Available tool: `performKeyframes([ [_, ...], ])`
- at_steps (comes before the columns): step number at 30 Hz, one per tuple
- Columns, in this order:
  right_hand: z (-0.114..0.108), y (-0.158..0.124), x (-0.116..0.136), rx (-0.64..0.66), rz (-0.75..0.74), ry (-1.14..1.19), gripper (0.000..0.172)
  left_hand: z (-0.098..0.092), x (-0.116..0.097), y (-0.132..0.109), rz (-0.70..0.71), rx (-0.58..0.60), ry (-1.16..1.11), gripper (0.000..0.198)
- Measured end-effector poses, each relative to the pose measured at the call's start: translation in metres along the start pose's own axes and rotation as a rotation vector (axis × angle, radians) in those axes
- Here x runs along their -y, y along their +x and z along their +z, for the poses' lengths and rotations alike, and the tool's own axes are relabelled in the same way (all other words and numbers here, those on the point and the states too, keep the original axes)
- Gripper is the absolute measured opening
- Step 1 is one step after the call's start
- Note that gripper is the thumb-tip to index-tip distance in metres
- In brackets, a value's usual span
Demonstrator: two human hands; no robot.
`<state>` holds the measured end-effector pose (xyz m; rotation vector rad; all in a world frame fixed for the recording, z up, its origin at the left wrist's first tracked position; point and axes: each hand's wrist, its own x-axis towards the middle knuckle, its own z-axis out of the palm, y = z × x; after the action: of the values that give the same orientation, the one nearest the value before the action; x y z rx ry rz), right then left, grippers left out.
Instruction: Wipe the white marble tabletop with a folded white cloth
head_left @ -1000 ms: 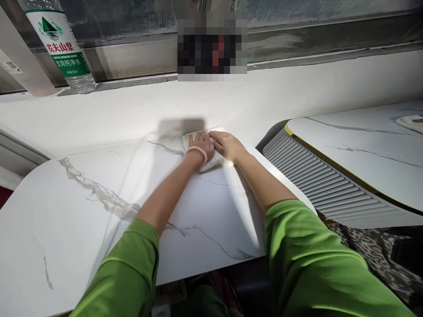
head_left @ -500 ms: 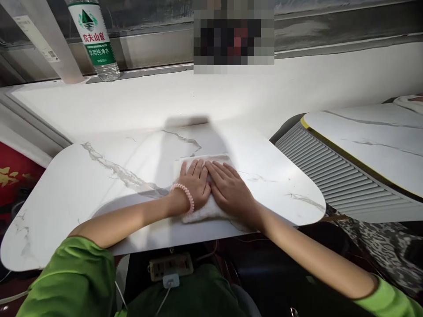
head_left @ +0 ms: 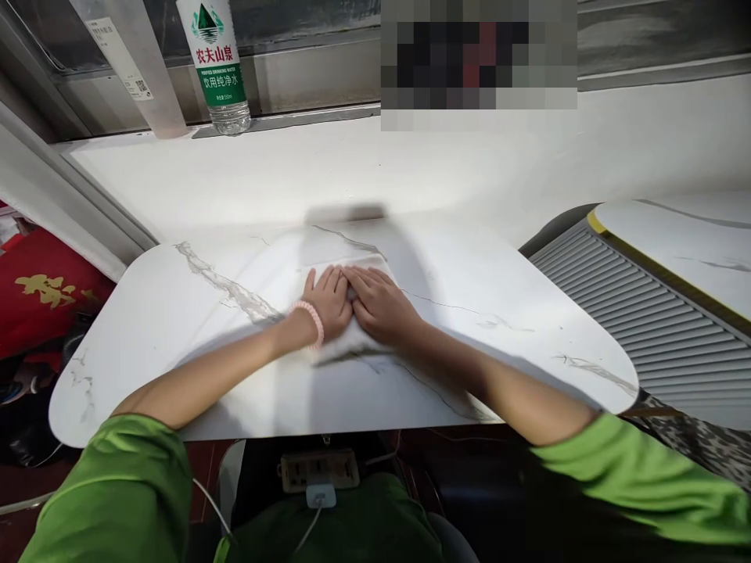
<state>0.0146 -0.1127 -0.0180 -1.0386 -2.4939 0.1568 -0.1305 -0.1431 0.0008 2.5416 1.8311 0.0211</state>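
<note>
A white cloth (head_left: 346, 344) lies on the white marble-patterned table (head_left: 469, 328), near its middle. My left hand (head_left: 328, 301), with a pink bead bracelet on the wrist, presses flat on the cloth with fingers stretched out. My right hand (head_left: 379, 305) lies flat beside it on the same cloth, fingers extended and touching the left hand. Both arms wear green sleeves. Most of the cloth is hidden under the two hands.
A water bottle (head_left: 216, 66) with a green label stands on the white window ledge (head_left: 293, 172) behind the table. A second marble-topped table (head_left: 692, 250) with a ribbed grey side stands at the right. A power strip (head_left: 320, 469) sits below the table edge. Red fabric (head_left: 47, 289) lies at the left.
Both hands slid the cloth from the table's far edge back toward me, then slightly forward again. The view shifted, so the bottle and table appear further right.
</note>
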Motion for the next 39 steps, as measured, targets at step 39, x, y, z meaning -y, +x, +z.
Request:
performKeyframes([
  [39,0.043,0.058,0.047,-0.026,-0.078,-0.059,0.055,-0.002,0.073,-0.031,-0.095,-0.073,0.022,0.054],
])
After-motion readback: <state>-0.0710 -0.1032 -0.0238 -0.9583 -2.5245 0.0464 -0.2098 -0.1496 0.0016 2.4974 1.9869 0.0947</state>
